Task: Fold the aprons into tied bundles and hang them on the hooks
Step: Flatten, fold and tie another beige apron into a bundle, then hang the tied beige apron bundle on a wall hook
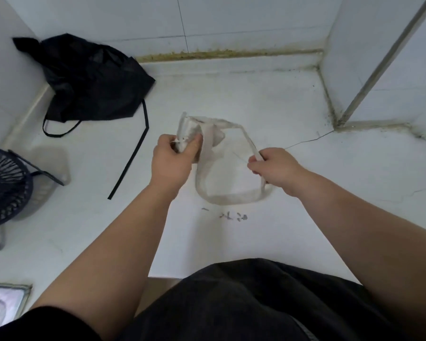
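A small white apron bundle point(191, 130) is rolled tight above the white counter, and my left hand point(174, 158) grips it between thumb and fingers. Its white strap point(231, 196) hangs down in a long loop that reaches the counter. My right hand point(273, 168) pinches that strap to the right of the bundle and holds it taut. A black apron point(91, 80) lies crumpled in the back left corner, with its black ties point(133, 153) trailing toward me across the counter.
A dark blue desk fan point(5, 185) stands at the left edge. White tiled walls close the back and both sides, with a metal strip point(379, 67) on the right wall. A steel sink corner point(5, 303) shows at bottom left. The counter point(305, 230) has a crack at the right.
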